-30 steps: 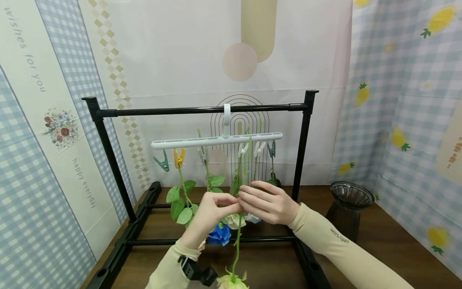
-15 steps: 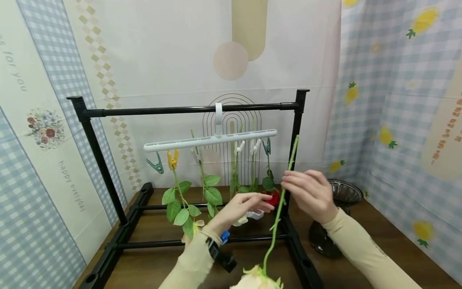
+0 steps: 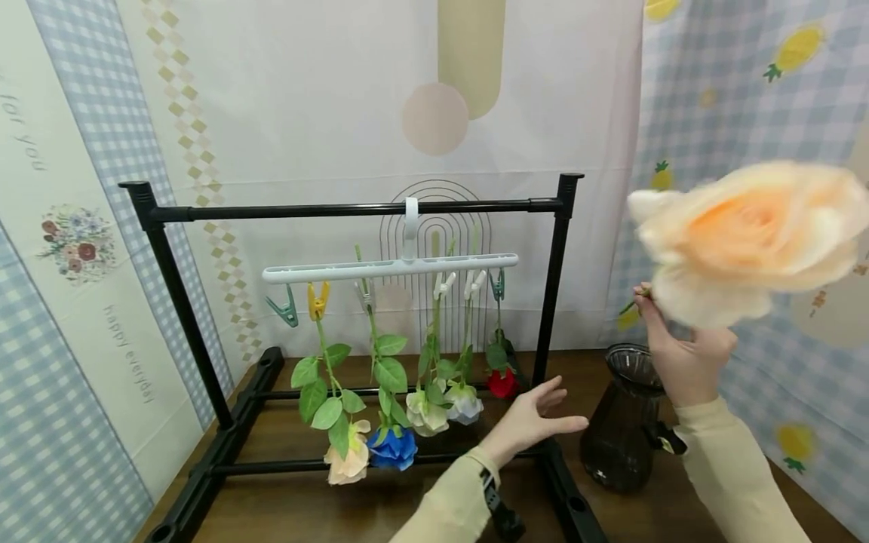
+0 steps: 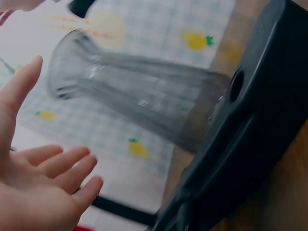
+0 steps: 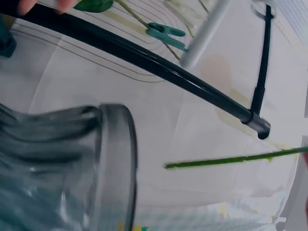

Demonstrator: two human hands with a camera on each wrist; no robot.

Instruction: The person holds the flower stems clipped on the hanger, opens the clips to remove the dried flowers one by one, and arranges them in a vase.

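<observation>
At the right of the head view, my right hand pinches the stem of a peach rose, its bloom raised above the hand. The rose's cut green stem end shows in the right wrist view, pointing toward the rim of a dark glass vase and apart from it. That vase stands on the table below and left of my right hand. My left hand hovers left of the vase with its fingers spread and holds nothing. In the left wrist view its palm faces up.
A black rack bears a white clip hanger. From its clips hang head-down a peach rose, a blue rose, two pale roses and a red rose. The leftmost green clip holds no flower.
The rose in my right hand has swung from bloom-down to bloom-up and moved right over the vase. My left hand has moved right and spread its fingers.
</observation>
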